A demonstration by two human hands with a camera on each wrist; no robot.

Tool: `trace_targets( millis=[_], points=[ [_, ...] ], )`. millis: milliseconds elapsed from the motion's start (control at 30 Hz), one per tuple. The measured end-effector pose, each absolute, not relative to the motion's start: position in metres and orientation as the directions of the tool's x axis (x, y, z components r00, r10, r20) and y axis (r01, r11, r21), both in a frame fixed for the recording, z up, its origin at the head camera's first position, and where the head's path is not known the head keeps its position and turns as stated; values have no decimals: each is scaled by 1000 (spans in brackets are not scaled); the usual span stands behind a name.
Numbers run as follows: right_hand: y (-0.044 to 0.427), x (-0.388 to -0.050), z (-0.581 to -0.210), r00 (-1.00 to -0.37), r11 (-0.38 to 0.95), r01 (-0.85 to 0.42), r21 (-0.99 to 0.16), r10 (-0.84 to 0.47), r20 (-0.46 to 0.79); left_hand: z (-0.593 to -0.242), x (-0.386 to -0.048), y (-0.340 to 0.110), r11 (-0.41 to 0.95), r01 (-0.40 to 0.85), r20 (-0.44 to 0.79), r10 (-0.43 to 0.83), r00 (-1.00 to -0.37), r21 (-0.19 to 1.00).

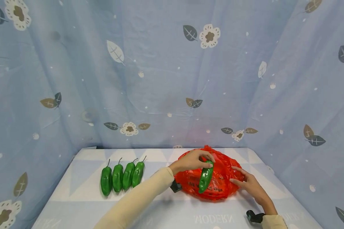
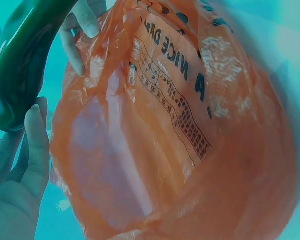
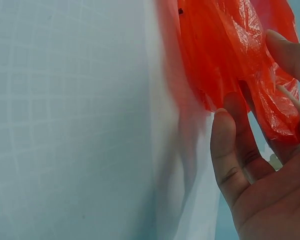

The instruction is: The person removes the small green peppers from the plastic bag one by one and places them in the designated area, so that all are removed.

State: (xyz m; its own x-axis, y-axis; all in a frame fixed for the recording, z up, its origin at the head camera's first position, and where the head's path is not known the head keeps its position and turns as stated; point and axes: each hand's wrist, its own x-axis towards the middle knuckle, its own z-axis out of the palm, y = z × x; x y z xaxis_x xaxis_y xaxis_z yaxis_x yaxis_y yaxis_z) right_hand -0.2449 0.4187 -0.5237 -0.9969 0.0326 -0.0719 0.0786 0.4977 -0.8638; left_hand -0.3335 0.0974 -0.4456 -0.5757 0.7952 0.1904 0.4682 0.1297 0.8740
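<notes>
My left hand (image 1: 192, 160) pinches a glossy green pepper (image 1: 206, 178) near its stem end, with the tip pointing down. The pepper hangs over a crumpled red plastic bag (image 1: 189, 182) with dark lettering. In the left wrist view, the bag's mouth (image 2: 107, 165) gapes beside the pepper (image 2: 27, 55). At the bag's right side is my right hand (image 1: 253, 187), thumb and fingers spread apart. The right wrist view shows its fingers (image 3: 229, 150) touching the bag's edge (image 3: 277, 117), some of them partly hidden by the plastic. What lies inside the bag cannot be seen.
Several more green peppers (image 1: 106, 181) lie in a row on the left of the table, stems toward the back. A pale patterned cloth (image 1: 83, 178) covers the table. Behind and at both sides hangs a blue curtain (image 1: 160, 79) with leaves and flowers.
</notes>
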Motion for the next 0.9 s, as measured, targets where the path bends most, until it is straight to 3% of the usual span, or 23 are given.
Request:
trace_targets(
  millis=[900],
  points=[
    [417,-240,-523,-997,494,72,-866,30,-66,-445,-337,54,141,513,230,773,-592,847]
  ],
)
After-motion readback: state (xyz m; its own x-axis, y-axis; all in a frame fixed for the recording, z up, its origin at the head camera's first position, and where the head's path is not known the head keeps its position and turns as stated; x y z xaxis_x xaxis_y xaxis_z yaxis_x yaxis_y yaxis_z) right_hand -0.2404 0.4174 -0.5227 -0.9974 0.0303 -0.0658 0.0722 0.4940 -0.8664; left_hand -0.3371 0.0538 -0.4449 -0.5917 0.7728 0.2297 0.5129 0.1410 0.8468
